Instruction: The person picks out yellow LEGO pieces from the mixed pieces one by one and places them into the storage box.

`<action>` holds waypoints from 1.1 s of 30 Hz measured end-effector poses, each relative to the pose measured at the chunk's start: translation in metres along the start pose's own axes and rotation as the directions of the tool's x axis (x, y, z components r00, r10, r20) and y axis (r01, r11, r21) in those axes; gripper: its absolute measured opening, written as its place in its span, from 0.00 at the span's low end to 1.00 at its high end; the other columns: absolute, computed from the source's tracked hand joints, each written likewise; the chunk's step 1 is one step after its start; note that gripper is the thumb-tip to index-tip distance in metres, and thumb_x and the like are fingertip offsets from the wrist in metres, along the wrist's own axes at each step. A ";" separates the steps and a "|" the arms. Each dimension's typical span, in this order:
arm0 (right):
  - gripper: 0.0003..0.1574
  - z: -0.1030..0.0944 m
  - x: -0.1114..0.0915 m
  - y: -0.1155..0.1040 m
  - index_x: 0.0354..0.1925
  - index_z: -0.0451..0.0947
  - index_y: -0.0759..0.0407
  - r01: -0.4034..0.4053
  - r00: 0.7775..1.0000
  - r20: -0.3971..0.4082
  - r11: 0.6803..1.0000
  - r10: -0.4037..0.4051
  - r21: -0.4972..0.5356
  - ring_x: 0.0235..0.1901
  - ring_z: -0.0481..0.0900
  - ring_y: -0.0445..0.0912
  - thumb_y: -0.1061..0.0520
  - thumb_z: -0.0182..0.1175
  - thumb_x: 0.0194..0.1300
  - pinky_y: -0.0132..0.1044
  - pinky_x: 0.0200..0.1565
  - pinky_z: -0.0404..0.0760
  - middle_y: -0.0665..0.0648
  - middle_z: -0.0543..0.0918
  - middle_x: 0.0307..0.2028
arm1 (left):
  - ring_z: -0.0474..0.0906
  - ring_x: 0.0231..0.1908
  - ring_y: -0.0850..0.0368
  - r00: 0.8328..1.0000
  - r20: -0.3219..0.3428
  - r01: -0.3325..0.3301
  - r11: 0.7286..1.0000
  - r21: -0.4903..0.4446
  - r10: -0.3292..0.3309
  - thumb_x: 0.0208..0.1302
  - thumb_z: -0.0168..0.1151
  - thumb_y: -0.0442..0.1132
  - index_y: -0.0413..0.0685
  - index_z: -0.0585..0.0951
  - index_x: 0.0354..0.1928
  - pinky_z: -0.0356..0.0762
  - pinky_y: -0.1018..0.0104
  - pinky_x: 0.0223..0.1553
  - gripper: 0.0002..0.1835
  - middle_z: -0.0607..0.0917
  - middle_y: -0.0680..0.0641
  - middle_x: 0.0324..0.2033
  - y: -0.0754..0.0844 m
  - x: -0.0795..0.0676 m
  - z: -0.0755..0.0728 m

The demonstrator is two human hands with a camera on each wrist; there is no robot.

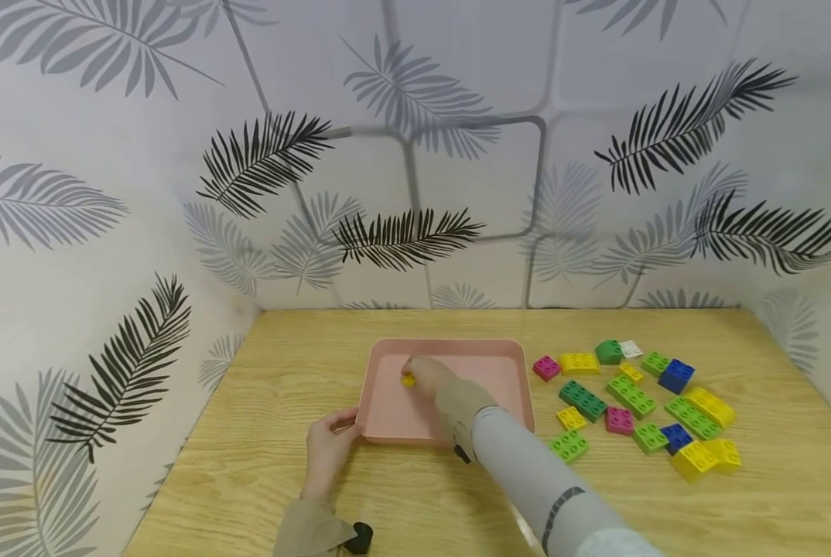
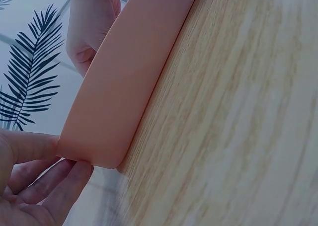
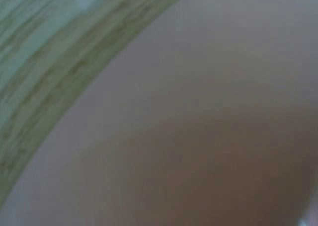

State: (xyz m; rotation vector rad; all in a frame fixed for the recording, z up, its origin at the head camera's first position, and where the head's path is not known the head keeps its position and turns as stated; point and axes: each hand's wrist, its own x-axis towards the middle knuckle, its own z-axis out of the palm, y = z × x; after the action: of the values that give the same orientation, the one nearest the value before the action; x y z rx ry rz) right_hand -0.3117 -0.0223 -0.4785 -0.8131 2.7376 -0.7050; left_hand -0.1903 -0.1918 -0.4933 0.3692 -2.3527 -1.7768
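Observation:
A shallow pink tray (image 1: pixel 488 379) lies on the wooden table. My left hand (image 1: pixel 330 445) grips its near left corner, and the left wrist view shows thumb and fingers (image 2: pixel 67 193) pinching the end of the tray wall (image 2: pixel 119 82). Over the left part of the tray floor, my right hand (image 1: pixel 431 376) holds a small yellow toy brick (image 1: pixel 408 380) in its fingertips. Most of that brick is hidden by the hand; whether it touches the tray floor I cannot tell. The right wrist view is a blur of pink surface and table edge.
Right of the tray lie several loose toy bricks, among them a magenta one (image 1: pixel 546 367), a dark green one (image 1: pixel 583 400), a blue one (image 1: pixel 676 376) and a yellow one (image 1: pixel 695 460). A patterned wall (image 1: pixel 457 286) stands behind the table (image 1: pixel 304 348).

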 end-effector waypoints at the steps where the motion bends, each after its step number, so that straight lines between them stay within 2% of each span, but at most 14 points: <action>1: 0.16 0.000 0.000 0.000 0.49 0.76 0.64 -0.004 1.000 0.001 1.000 0.004 0.006 0.53 0.72 0.52 0.69 0.53 0.61 0.42 0.58 0.68 0.61 0.77 0.50 | 0.79 0.42 0.43 1.000 0.000 -0.001 1.000 0.000 0.001 0.53 0.61 0.24 0.27 0.79 0.44 0.79 0.72 0.36 0.14 0.81 0.31 0.41 0.000 0.000 0.000; 7: 0.17 0.003 0.003 0.003 0.48 0.77 0.63 0.013 1.000 -0.002 0.999 -0.013 -0.046 0.52 0.73 0.51 0.70 0.52 0.62 0.40 0.57 0.69 0.60 0.78 0.48 | 0.79 0.42 0.43 1.000 0.004 -0.007 1.000 -0.005 0.007 0.53 0.61 0.24 0.26 0.79 0.44 0.79 0.72 0.36 0.14 0.81 0.31 0.41 0.000 0.000 0.000; 10: 0.17 0.003 0.001 0.004 0.48 0.77 0.62 0.056 0.998 -0.024 0.995 -0.058 -0.084 0.51 0.74 0.49 0.69 0.52 0.62 0.39 0.56 0.70 0.59 0.79 0.48 | 0.79 0.42 0.43 1.000 0.006 0.000 1.000 0.001 0.000 0.54 0.61 0.25 0.26 0.79 0.44 0.79 0.73 0.35 0.14 0.81 0.31 0.41 0.000 0.000 0.000; 12: 0.18 0.009 0.005 0.012 0.49 0.77 0.61 0.086 0.994 -0.051 0.987 -0.094 -0.135 0.51 0.74 0.49 0.69 0.51 0.62 0.39 0.56 0.70 0.58 0.79 0.48 | 0.79 0.43 0.43 1.000 0.011 0.004 1.000 0.003 -0.004 0.54 0.61 0.25 0.26 0.78 0.45 0.79 0.72 0.36 0.15 0.81 0.31 0.41 0.001 0.000 0.000; 16: 0.18 0.063 0.058 0.075 0.46 0.79 0.56 0.171 0.974 -0.109 0.960 -0.199 -0.224 0.46 0.75 0.47 0.68 0.55 0.58 0.37 0.49 0.73 0.55 0.80 0.44 | 0.79 0.42 0.44 1.000 0.007 0.014 1.000 0.008 -0.014 0.54 0.61 0.25 0.26 0.78 0.45 0.79 0.71 0.36 0.15 0.81 0.31 0.42 0.001 0.000 0.001; 17: 0.19 0.069 0.067 0.082 0.46 0.80 0.54 0.161 0.978 -0.091 0.962 -0.185 -0.220 0.46 0.76 0.47 0.68 0.57 0.57 0.37 0.49 0.73 0.54 0.80 0.44 | 0.80 0.42 0.44 1.000 0.006 0.015 1.000 0.009 -0.015 0.54 0.61 0.25 0.26 0.78 0.45 0.79 0.71 0.36 0.15 0.81 0.31 0.41 0.001 0.000 0.001; 19: 0.19 0.072 0.073 0.085 0.45 0.80 0.54 0.142 0.987 -0.052 0.971 -0.155 -0.193 0.47 0.76 0.47 0.68 0.59 0.55 0.37 0.50 0.74 0.54 0.80 0.44 | 0.80 0.42 0.44 1.000 0.002 0.017 1.000 0.008 -0.017 0.53 0.61 0.24 0.26 0.79 0.44 0.79 0.71 0.36 0.15 0.81 0.31 0.41 0.001 0.001 0.001; 23: 0.22 0.015 0.018 0.024 0.54 0.75 0.59 0.064 0.998 0.037 0.986 -0.059 -0.154 0.57 0.70 0.51 0.66 0.57 0.60 0.40 0.61 0.65 0.58 0.75 0.54 | 0.80 0.42 0.44 1.000 0.000 0.015 1.000 0.003 -0.015 0.53 0.61 0.24 0.26 0.79 0.44 0.80 0.71 0.36 0.15 0.81 0.31 0.41 0.000 0.001 0.001; 26: 0.24 -0.010 -0.008 0.000 0.58 0.70 0.62 0.072 0.997 0.037 0.989 -0.068 -0.132 0.60 0.65 0.53 0.65 0.55 0.62 0.42 0.64 0.60 0.61 0.71 0.58 | 0.80 0.41 0.44 1.000 -0.005 0.013 1.000 0.006 -0.013 0.53 0.61 0.24 0.26 0.79 0.43 0.79 0.71 0.36 0.14 0.81 0.31 0.40 -0.001 0.000 0.001; 31: 0.28 -0.026 -0.011 -0.001 0.61 0.65 0.64 0.099 0.995 0.021 0.986 -0.097 -0.132 0.60 0.65 0.56 0.58 0.55 0.64 0.45 0.62 0.62 0.62 0.71 0.58 | 0.80 0.41 0.44 1.000 -0.005 0.009 1.000 -0.002 -0.009 0.53 0.61 0.24 0.27 0.79 0.43 0.80 0.72 0.36 0.14 0.81 0.32 0.41 -0.003 0.002 0.000; 33: 0.29 -0.031 -0.010 0.002 0.63 0.63 0.63 0.079 0.997 0.025 0.990 -0.077 -0.120 0.60 0.65 0.56 0.55 0.53 0.66 0.45 0.61 0.64 0.63 0.69 0.60 | 0.80 0.41 0.43 1.000 0.000 0.007 1.000 -0.013 -0.007 0.53 0.60 0.24 0.26 0.79 0.44 0.80 0.71 0.36 0.14 0.81 0.31 0.41 -0.003 0.002 0.000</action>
State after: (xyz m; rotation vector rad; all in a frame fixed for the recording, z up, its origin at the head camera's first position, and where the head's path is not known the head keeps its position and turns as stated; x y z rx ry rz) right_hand -0.3144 -0.0036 -0.4522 -0.9521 2.7659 -0.5462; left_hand -0.1923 -0.1935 -0.4965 0.3758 -2.3416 -1.7945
